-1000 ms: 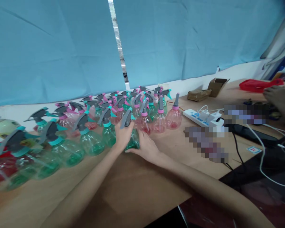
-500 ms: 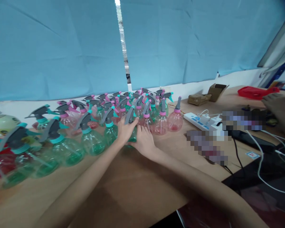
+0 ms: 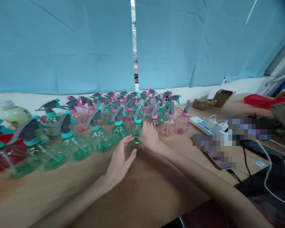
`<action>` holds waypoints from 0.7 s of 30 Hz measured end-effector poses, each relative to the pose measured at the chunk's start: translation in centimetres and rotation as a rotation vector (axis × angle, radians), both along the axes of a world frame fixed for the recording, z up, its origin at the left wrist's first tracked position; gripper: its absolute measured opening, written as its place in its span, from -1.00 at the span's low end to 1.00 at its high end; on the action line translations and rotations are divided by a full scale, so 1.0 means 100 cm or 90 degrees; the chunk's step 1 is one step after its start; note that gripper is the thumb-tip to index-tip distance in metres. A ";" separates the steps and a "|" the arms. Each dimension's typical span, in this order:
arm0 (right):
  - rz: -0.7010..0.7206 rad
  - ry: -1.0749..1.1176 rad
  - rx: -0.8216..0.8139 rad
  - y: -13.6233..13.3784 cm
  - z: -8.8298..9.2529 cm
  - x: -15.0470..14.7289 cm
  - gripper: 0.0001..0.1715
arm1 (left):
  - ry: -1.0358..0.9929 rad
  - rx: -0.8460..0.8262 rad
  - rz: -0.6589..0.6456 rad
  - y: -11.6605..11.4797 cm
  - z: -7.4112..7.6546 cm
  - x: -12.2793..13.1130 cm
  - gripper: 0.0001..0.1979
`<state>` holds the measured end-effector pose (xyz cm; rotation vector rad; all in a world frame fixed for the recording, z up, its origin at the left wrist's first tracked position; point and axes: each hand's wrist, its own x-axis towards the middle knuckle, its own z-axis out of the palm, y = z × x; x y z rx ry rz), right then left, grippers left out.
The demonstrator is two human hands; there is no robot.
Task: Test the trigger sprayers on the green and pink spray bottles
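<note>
A small green spray bottle (image 3: 137,127) with a turquoise collar and a grey trigger head stands upright at the front of a crowd of spray bottles. My right hand (image 3: 150,135) wraps its right side, with the fingers partly hidden. My left hand (image 3: 120,158) is just in front and to the left, fingers apart and nothing in it; its fingertips come close to the bottle's base. Left of that bottle is another green spray bottle (image 3: 120,130), and on the right a pink spray bottle (image 3: 167,126).
More green and pink spray bottles fill the table toward the wall. A white power strip (image 3: 204,124) with cables, a phone (image 3: 222,160) and an open cardboard box (image 3: 223,97) lie on the right. A jug of pale liquid (image 3: 15,114) is at far left. Another person's hand (image 3: 281,112) shows at the right edge.
My left hand has let go of the green spray bottle and drawn back toward me, opening. My right hand stays at the bottle. The view has shifted slightly left.
</note>
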<state>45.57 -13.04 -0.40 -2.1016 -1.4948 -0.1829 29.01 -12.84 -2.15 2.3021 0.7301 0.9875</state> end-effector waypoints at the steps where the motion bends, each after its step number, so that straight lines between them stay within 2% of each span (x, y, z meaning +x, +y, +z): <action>1: -0.003 0.001 -0.002 0.002 0.001 0.000 -0.27 | 0.020 0.001 0.000 -0.002 -0.009 -0.003 -0.59; 4: -0.016 0.008 -0.011 0.004 0.004 -0.002 -0.21 | 0.070 0.016 -0.003 -0.004 -0.031 -0.006 -0.59; 6: -0.019 0.017 -0.020 0.005 0.006 -0.004 -0.13 | 0.102 0.043 -0.019 -0.005 -0.038 -0.003 -0.63; 10: -0.006 0.033 -0.016 0.002 0.010 -0.007 0.06 | 0.140 0.074 -0.044 -0.006 -0.034 0.007 -0.81; 13: 0.013 0.038 0.012 -0.006 0.007 -0.006 0.11 | 0.155 0.082 -0.043 -0.005 -0.030 0.011 -0.84; 18: 0.072 0.033 0.099 -0.022 -0.004 0.002 0.02 | 0.166 0.094 -0.033 -0.002 -0.031 0.013 -0.80; 21: 0.064 0.052 0.097 -0.026 -0.006 0.002 -0.05 | 0.170 0.093 -0.035 -0.001 -0.031 0.014 -0.78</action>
